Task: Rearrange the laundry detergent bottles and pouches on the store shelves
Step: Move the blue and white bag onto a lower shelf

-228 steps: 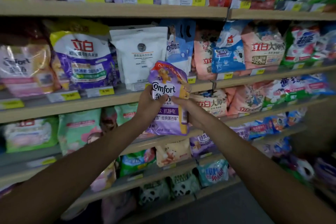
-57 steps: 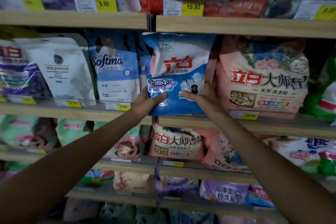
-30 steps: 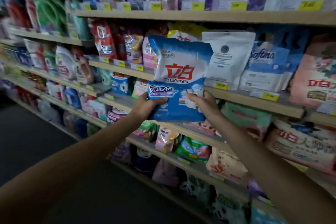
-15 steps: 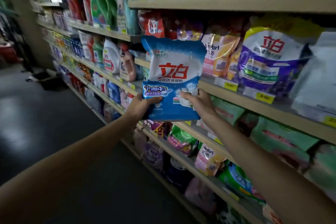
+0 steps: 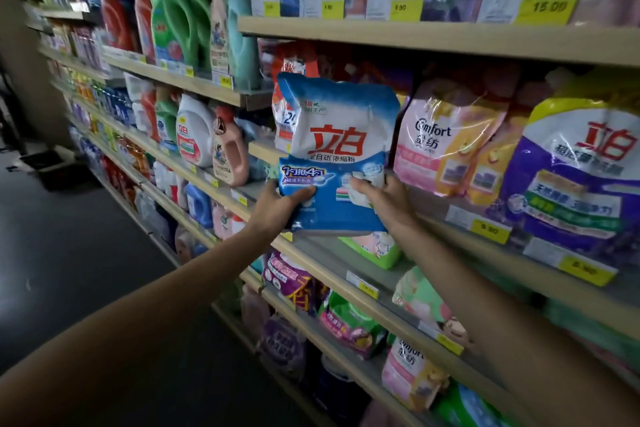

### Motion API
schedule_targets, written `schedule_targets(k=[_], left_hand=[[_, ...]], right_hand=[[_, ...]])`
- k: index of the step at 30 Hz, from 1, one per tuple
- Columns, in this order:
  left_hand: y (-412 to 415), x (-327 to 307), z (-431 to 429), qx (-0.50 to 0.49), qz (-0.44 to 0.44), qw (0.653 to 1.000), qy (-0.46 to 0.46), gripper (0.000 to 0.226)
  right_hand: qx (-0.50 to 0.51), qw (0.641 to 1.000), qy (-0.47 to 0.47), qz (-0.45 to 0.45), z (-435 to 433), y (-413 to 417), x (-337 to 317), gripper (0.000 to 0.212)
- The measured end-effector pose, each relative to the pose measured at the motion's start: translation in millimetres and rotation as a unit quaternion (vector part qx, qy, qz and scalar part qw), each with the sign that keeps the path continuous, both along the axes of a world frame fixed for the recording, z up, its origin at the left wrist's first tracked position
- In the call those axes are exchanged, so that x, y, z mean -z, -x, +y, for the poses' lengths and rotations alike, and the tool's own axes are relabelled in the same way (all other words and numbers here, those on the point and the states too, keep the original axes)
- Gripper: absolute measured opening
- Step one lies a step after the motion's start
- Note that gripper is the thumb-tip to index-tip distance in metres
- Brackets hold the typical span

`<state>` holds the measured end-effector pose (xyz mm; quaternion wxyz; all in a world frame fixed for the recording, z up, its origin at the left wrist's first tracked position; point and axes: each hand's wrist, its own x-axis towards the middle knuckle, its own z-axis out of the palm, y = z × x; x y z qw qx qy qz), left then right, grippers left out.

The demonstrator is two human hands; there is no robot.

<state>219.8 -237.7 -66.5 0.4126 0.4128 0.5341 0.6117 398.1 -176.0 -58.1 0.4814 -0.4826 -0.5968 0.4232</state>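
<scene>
I hold a blue and white detergent pouch (image 5: 337, 149) with red characters upright in front of the shelves. My left hand (image 5: 277, 208) grips its lower left corner, thumb on the front. My right hand (image 5: 382, 199) grips its lower right side. The pouch hangs just off the edge of the middle shelf (image 5: 433, 222), in front of a red and white pouch (image 5: 285, 104) and beside a pink and yellow Comfort pouch (image 5: 446, 142).
A purple and yellow pouch (image 5: 581, 177) stands at the right. Green bottles (image 5: 173, 21), a white bottle (image 5: 192, 132) and a pink bottle (image 5: 230, 149) fill the shelves to the left. Lower shelves hold more pouches. A dark aisle floor (image 5: 69, 253) lies at left.
The blue pouch came off its shelf spot and travelled left along the aisle in both hands. It now sits closer to the shelf by the Comfort pouch.
</scene>
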Motion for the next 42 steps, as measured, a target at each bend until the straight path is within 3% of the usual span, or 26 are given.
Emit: schedule_targets(k=[6,18,21,25,29,33,42], left_hand=[[9.3,-23.7,80.3,0.044,-0.021,0.998,-0.048,0.025],[34.1,-42.5,200.1,0.224,-0.006,0.972,-0.073,0.033],[33.1,-40.1,212.7,0.249,-0.005,0.965,-0.084,0.032],[36.1,-29.7,221.8,0.266,0.010,0.956,-0.120,0.026],[47.7,-19.3,222.9,0.262,0.068,0.951,-0.146,0.034],[62.7,-14.2,215.1,0.258,0.114,0.947,-0.153,0.043],[126.0,25.1,175.7,0.287,0.147,0.938,-0.132,0.041]], right_hand=[[0.113,0.993,-0.035,0.000,49.7,10.1,-20.5,0.041],[0.237,0.969,-0.073,-0.007,113.3,27.8,-35.3,0.032],[0.273,0.958,-0.084,-0.018,113.7,27.8,-33.6,0.020],[0.305,0.945,-0.115,-0.026,111.3,33.3,-27.5,0.023],[0.323,0.935,-0.140,-0.039,104.2,47.3,-16.2,0.035],[0.334,0.930,-0.142,-0.066,93.7,62.0,-8.5,0.033],[0.256,0.956,-0.124,-0.069,70.9,108.8,41.6,0.041]])
